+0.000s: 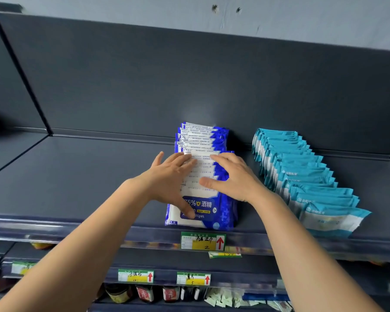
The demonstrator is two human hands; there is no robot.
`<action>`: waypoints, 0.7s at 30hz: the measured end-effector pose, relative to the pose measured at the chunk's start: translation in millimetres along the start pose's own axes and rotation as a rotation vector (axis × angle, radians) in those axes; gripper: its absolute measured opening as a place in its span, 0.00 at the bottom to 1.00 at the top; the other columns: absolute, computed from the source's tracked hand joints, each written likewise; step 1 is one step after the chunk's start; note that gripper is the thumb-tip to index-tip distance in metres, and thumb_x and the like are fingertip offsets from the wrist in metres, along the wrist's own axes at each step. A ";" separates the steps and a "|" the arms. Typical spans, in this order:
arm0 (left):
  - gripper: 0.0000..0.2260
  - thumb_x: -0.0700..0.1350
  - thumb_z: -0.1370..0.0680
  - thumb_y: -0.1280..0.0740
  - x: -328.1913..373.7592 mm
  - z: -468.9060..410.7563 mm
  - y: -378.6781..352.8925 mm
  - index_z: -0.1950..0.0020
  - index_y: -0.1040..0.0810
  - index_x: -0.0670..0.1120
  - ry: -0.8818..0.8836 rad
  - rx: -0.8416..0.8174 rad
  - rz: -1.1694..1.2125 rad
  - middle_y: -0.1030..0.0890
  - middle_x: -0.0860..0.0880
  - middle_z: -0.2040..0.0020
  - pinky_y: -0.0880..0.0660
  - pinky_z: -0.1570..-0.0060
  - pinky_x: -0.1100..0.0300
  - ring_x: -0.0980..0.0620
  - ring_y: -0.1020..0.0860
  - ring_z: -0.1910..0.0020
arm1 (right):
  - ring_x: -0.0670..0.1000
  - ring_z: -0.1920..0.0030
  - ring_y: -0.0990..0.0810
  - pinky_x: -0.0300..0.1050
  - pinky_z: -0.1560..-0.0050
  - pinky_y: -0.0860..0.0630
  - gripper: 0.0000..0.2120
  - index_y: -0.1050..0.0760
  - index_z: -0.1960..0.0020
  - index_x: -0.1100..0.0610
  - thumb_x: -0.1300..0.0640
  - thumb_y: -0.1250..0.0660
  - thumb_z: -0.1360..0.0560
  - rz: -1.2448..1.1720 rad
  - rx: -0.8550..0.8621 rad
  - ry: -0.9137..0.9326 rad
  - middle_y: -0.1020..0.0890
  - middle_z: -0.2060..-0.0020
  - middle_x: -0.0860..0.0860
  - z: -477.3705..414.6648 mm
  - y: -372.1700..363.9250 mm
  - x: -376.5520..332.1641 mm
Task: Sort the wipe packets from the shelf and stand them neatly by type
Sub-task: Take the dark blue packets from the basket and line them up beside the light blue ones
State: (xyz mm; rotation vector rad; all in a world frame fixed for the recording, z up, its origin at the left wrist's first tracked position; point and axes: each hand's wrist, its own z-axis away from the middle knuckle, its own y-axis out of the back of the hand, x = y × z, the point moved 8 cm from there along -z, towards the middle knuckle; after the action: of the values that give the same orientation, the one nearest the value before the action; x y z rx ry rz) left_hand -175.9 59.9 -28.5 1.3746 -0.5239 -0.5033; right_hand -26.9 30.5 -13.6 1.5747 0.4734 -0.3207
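Observation:
A row of dark blue and white alcohol wipe packets (pixel 200 140) stands front to back on the dark shelf (pixel 81 176), leaning backward. My left hand (pixel 169 176) lies on the row's left side with fingers spread over the packet tops and the thumb down on the front packet. My right hand (pixel 232 176) presses the right side of the same row, fingers straight, thumb across the packets. To the right, a second row of teal and white wipe packets (pixel 302 176) stands in a slanting line reaching the shelf's front edge.
The shelf's back panel (pixel 189 75) rises behind both rows. A green and yellow price tag (pixel 203 240) hangs on the front rail under the blue row. Lower shelves hold jars (pixel 144 293) and small sachets (pixel 225 298).

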 end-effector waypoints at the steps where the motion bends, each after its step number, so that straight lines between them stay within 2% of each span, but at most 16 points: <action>1: 0.63 0.76 0.46 0.31 -3.7 -2.0 -3.1 0.21 0.58 0.53 0.000 -0.015 0.105 0.59 0.55 0.21 0.66 0.26 0.44 0.55 0.61 0.23 | 0.44 0.26 0.45 0.46 0.27 0.44 0.49 0.41 0.24 0.47 0.24 0.42 0.39 -0.133 0.044 -0.011 0.41 0.26 0.43 -0.1 3.6 0.0; 3: 0.58 0.75 0.44 0.33 -6.8 -1.4 5.8 0.21 0.53 0.55 0.000 0.067 0.523 0.55 0.58 0.21 0.58 0.24 0.48 0.58 0.56 0.23 | 0.43 0.26 0.43 0.45 0.26 0.44 0.42 0.41 0.24 0.49 0.28 0.44 0.32 -0.440 0.165 -0.082 0.41 0.25 0.44 -7.2 6.0 14.6; 5: 0.41 0.68 0.30 0.33 -23.4 -6.6 15.0 0.23 0.43 0.54 0.053 0.258 0.997 0.39 0.61 0.25 0.45 0.27 0.60 0.61 0.41 0.26 | 0.44 0.25 0.43 0.48 0.25 0.45 0.40 0.43 0.23 0.49 0.27 0.48 0.28 -0.613 0.243 -0.193 0.42 0.24 0.45 -15.4 3.8 32.7; 6: 0.36 0.65 0.25 0.36 -37.4 -12.6 10.9 0.23 0.43 0.52 0.155 0.322 1.125 0.36 0.62 0.27 0.43 0.31 0.65 0.61 0.37 0.29 | 0.44 0.25 0.43 0.48 0.25 0.46 0.42 0.46 0.22 0.48 0.25 0.50 0.29 -0.687 0.228 -0.253 0.42 0.24 0.44 -19.9 -2.2 39.8; 8: 0.39 0.70 0.26 0.41 -50.7 -23.4 -5.3 0.22 0.45 0.52 0.353 0.280 1.261 0.41 0.57 0.23 0.45 0.28 0.60 0.58 0.41 0.26 | 0.45 0.26 0.40 0.50 0.25 0.44 0.49 0.47 0.22 0.46 0.20 0.49 0.35 -0.861 0.124 -0.370 0.41 0.24 0.42 -29.0 -20.4 46.2; 9: 0.41 0.75 0.30 0.42 -53.3 -33.4 -16.4 0.23 0.40 0.54 0.386 0.223 1.348 0.40 0.55 0.23 0.44 0.27 0.55 0.56 0.40 0.26 | 0.45 0.26 0.39 0.52 0.25 0.43 0.54 0.46 0.23 0.44 0.17 0.47 0.41 -0.924 0.074 -0.391 0.40 0.25 0.42 -34.2 -28.8 45.6; 11: 0.35 0.75 0.30 0.45 -47.6 -44.6 -24.9 0.33 0.25 0.54 0.367 0.146 1.523 0.24 0.51 0.33 0.31 0.34 0.51 0.52 0.25 0.35 | 0.44 0.26 0.39 0.56 0.25 0.43 0.59 0.47 0.24 0.41 0.14 0.44 0.48 -0.971 -0.013 -0.386 0.39 0.25 0.40 -41.6 -40.7 40.5; 12: 0.32 0.73 0.27 0.47 -38.4 -45.0 -21.4 0.36 0.22 0.53 0.330 0.111 1.589 0.19 0.51 0.39 0.26 0.40 0.51 0.52 0.21 0.41 | 0.44 0.26 0.40 0.57 0.25 0.43 0.58 0.46 0.24 0.40 0.14 0.43 0.48 -0.993 -0.041 -0.381 0.39 0.25 0.39 -43.4 -44.7 38.9; 14: 0.33 0.71 0.24 0.53 -26.6 -43.9 -11.3 0.36 0.23 0.52 0.236 0.075 1.656 0.18 0.51 0.42 0.22 0.47 0.53 0.52 0.18 0.46 | 0.45 0.28 0.35 0.56 0.26 0.41 0.55 0.41 0.25 0.40 0.15 0.42 0.47 -1.067 -0.082 -0.354 0.34 0.28 0.40 -43.9 -46.9 33.7; 16: 0.37 0.69 0.23 0.59 -27.3 -46.1 -4.5 0.34 0.24 0.47 0.177 0.086 1.685 0.18 0.45 0.42 0.20 0.52 0.55 0.49 0.17 0.49 | 0.47 0.30 0.31 0.54 0.28 0.37 0.53 0.35 0.27 0.42 0.16 0.43 0.46 -1.069 -0.041 -0.333 0.29 0.30 0.42 -46.9 -42.3 36.4; 17: 0.39 0.68 0.23 0.60 -30.3 -47.7 -0.8 0.32 0.27 0.43 0.191 0.113 1.696 0.23 0.40 0.41 0.22 0.48 0.52 0.45 0.19 0.47 | 0.47 0.29 0.32 0.55 0.27 0.38 0.54 0.36 0.27 0.42 0.15 0.45 0.46 -1.055 0.002 -0.351 0.30 0.29 0.43 -49.3 -39.1 40.0; 18: 0.40 0.68 0.22 0.60 -33.6 -50.7 0.6 0.29 0.33 0.39 0.218 0.133 1.711 0.30 0.37 0.40 0.29 0.44 0.47 0.41 0.26 0.43 | 0.47 0.27 0.35 0.56 0.26 0.39 0.56 0.38 0.26 0.41 0.14 0.46 0.48 -1.045 0.044 -0.370 0.33 0.28 0.43 -53.1 -36.4 44.2; 19: 0.40 0.70 0.23 0.59 -37.0 -55.4 1.3 0.27 0.37 0.39 0.239 0.142 1.704 0.35 0.38 0.39 0.34 0.41 0.45 0.39 0.32 0.42 | 0.48 0.26 0.37 0.57 0.26 0.41 0.57 0.39 0.26 0.41 0.13 0.48 0.49 -1.037 0.074 -0.394 0.34 0.27 0.42 -57.4 -34.1 48.0; 20: 0.41 0.72 0.25 0.57 -37.2 -61.3 3.1 0.27 0.36 0.42 0.230 0.125 1.713 0.33 0.37 0.37 0.33 0.39 0.44 0.36 0.30 0.41 | 0.48 0.27 0.36 0.57 0.26 0.40 0.56 0.38 0.26 0.40 0.13 0.49 0.48 -1.035 0.088 -0.413 0.34 0.27 0.43 -59.5 -29.9 46.4; 21: 0.42 0.75 0.27 0.57 -37.7 -67.0 2.3 0.28 0.31 0.47 0.224 0.099 1.716 0.25 0.39 0.36 0.27 0.39 0.46 0.38 0.23 0.43 | 0.50 0.28 0.34 0.57 0.27 0.39 0.52 0.36 0.27 0.41 0.15 0.50 0.43 -1.039 0.088 -0.440 0.32 0.28 0.43 -60.7 -27.3 44.2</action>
State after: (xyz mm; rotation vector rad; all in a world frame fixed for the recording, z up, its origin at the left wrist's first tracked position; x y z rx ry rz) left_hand -163.9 135.6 -36.2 0.6333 -1.2846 1.0589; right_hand -6.6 96.0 -54.8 1.1670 0.9045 -1.4547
